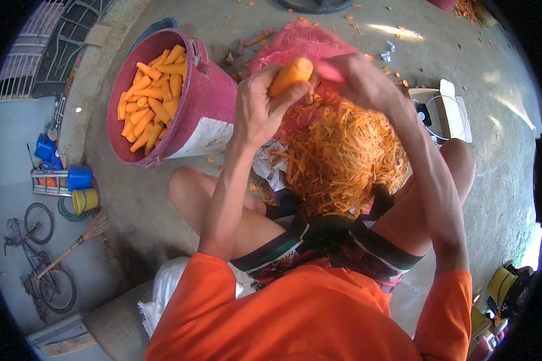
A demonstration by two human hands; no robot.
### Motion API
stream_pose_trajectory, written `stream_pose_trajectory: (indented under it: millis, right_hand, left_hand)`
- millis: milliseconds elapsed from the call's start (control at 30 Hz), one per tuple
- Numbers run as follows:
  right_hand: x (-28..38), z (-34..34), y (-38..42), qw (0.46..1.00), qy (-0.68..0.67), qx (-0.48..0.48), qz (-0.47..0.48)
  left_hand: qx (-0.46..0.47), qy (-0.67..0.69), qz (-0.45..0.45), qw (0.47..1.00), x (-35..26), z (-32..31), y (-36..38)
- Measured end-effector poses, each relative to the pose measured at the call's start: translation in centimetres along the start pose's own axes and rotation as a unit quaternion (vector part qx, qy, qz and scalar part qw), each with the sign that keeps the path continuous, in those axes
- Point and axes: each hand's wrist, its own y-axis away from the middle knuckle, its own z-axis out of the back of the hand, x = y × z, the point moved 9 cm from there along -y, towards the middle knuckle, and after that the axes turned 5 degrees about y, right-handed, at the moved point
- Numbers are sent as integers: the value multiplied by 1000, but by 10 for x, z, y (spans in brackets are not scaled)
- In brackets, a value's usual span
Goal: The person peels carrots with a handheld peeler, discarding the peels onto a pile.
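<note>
An orange peeled carrot (292,76) is gripped in my left hand (262,105), its thick end pointing up and to the right. My right hand (361,78), blurred by motion, is closed around a pink-handled tool (331,69) beside the carrot; the tool's working end cannot be made out. Below both hands, a large heap of carrot peelings (343,159) lies between my legs. Behind the heap is a pink mesh sack (295,45). Several peeled carrots (147,111) fill a tilted dark pink tub (214,87) to the left of my left hand.
An open cardboard box (453,114) with a white cable sits at the right. Carrot bits are scattered over the concrete floor (488,180). Crumpled paper (270,165) lies left of the heap. A broom (90,228), a bicycle (45,265) and buckets (79,177) are at the far left.
</note>
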Motion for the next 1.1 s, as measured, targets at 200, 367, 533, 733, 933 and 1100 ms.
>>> stream_pose_trajectory:
  millis: [200, 367, 533, 733, 933, 1100]
  right_hand:
    - [-99, 33, 20, 968, 83, 18, -236]
    - [-70, 50, 35, 986, 63, 6, -155]
    - [-32, 96, 36, 979, 104, -19, -172]
    - [-21, 122, 35, 965, 183, -113, -150]
    - [-77, 106, 44, 982, 72, -50, -166]
    - [-83, 112, 44, 977, 106, -112, -146]
  left_hand:
    - [39, 269, 60, 961, 12, 25, 17]
    - [-221, 795, 78, 560, 72, 123, 15]
    - [-158, 804, 157, 551, 126, 62, 33]
    - [56, 132, 468, 872, 294, -159, 50]
    - [48, -262, 440, 858, 351, -189, 49]
    - [-31, -181, 469, 864, 391, -182, 58]
